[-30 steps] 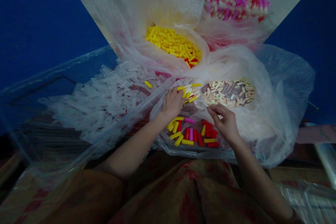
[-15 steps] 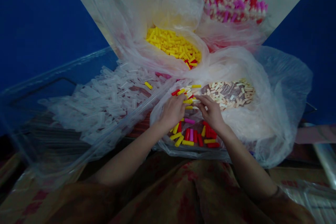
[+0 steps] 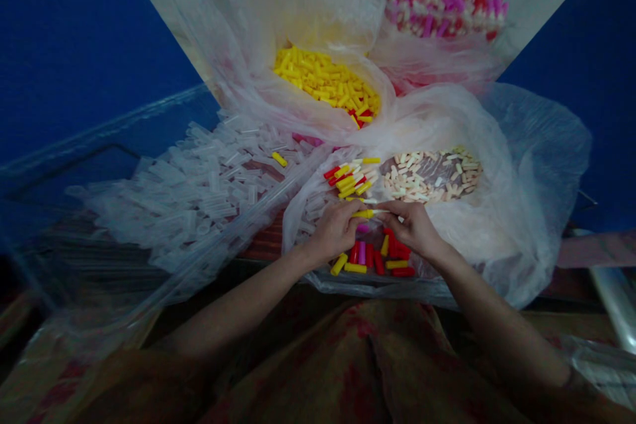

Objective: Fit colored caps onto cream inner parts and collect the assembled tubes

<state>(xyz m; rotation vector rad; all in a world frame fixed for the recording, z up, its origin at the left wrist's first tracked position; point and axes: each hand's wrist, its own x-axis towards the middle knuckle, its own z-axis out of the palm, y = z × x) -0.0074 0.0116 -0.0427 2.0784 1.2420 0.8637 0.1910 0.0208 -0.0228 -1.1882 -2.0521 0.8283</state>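
Observation:
Between my fingers is a small yellow tube (image 3: 365, 214) with a white stick-like piece (image 3: 380, 212) at its right end. My left hand (image 3: 334, 228) pinches the yellow tube. My right hand (image 3: 410, 224) grips the white piece from the other side. Just beyond lies a small pile of yellow, red and white pieces (image 3: 348, 179). Below the hands, loose red tubes (image 3: 397, 248), yellow tubes (image 3: 355, 268) and a purple tube (image 3: 362, 253) rest on clear plastic. Cream-coloured small pieces (image 3: 417, 175) are spread to the right of the pile.
A clear bin (image 3: 163, 308) at left holds many translucent tubes (image 3: 199, 192), one yellow tube (image 3: 279, 159) among them. Behind, a plastic bag (image 3: 258, 89) contains yellow tubes (image 3: 322, 76). A heap of pink, red and white pieces (image 3: 447, 0) stands at the back right.
Both hands have come down and nearer to me, away from the pile of coloured pieces. The yellow tube and white piece now show end to end between them.

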